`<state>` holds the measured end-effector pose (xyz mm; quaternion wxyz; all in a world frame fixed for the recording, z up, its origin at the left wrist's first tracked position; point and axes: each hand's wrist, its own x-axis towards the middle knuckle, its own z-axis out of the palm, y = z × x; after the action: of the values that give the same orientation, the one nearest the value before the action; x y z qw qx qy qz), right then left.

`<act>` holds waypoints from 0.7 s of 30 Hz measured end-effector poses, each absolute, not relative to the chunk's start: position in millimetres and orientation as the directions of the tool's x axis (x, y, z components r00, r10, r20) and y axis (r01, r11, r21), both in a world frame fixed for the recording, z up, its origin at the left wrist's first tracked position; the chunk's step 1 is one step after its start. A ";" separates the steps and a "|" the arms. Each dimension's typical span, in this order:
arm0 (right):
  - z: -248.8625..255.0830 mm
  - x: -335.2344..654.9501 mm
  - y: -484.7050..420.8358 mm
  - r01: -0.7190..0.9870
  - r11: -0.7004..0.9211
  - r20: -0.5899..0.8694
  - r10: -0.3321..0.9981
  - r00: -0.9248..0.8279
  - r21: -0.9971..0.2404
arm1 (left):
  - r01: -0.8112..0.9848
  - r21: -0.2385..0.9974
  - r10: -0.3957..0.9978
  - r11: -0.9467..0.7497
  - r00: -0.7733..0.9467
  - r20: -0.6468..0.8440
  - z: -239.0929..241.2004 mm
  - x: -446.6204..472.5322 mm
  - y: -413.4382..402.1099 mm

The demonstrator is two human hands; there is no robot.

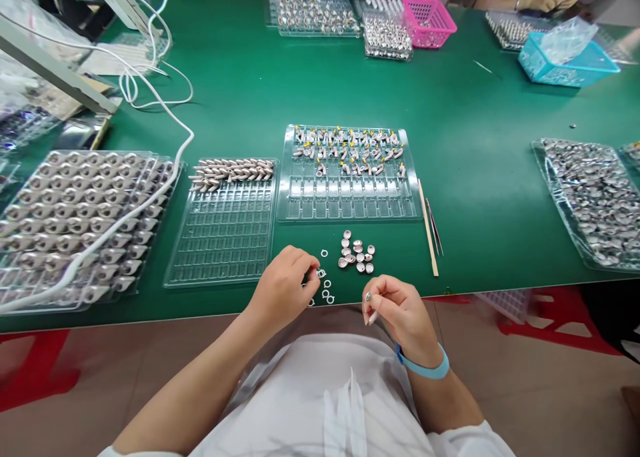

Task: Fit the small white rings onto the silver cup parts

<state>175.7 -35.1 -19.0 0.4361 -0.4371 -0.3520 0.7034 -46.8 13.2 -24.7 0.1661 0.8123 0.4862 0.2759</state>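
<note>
Trays (75,223) with grey parts at far left, cut off by edge of view and crossed by white cable (120,223). Beside them, tray (220,243) with slim parts only in far rows. Next, left hand (287,280), extended forward over the table (475,177), back of hand upward, thumb and forefinger almost together at white rings (322,274); cannot tell if pinching one, some rings being partly hidden. Then round cups (359,257) in loose group on the table, between both hands. Right hand (400,310) at table edge, fingers curled inward, in narrow grip on small part (369,297), mostly covered, hard to make out. Farther right, wooden stick (427,227) and tweezers (434,226).
</note>
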 end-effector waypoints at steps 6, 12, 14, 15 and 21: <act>-24.2 181.9 -37.6 -0.249 -0.313 -0.278 0.946 -0.166 -0.917 | 0.670 0.566 0.875 -0.481 0.406 0.264 -24.3 -34.7 17.8; -24.5 182.4 -40.2 -0.210 -0.307 -0.280 0.948 -0.150 -0.928 | 0.651 0.605 0.873 -0.458 0.456 0.172 -24.3 -14.4 30.6; -24.7 183.0 -41.0 -0.192 -0.306 -0.279 0.948 -0.155 -0.932 | 0.663 0.602 0.873 -0.445 0.470 0.128 -24.9 -13.0 33.6; -24.7 183.4 -41.4 -0.184 -0.305 -0.279 0.948 -0.155 -0.934 | 0.666 0.599 0.871 -0.444 0.477 0.114 -25.1 -12.8 34.6; -24.5 184.0 -42.2 -0.125 -0.301 -0.278 0.945 -0.171 -0.945 | 0.637 0.599 0.853 -0.485 0.495 0.166 -27.2 -14.3 36.6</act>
<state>184.0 -42.2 -24.5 0.4177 -0.4898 -0.4184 0.6407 -14.3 36.6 -27.2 0.2373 0.8312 0.4483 0.2276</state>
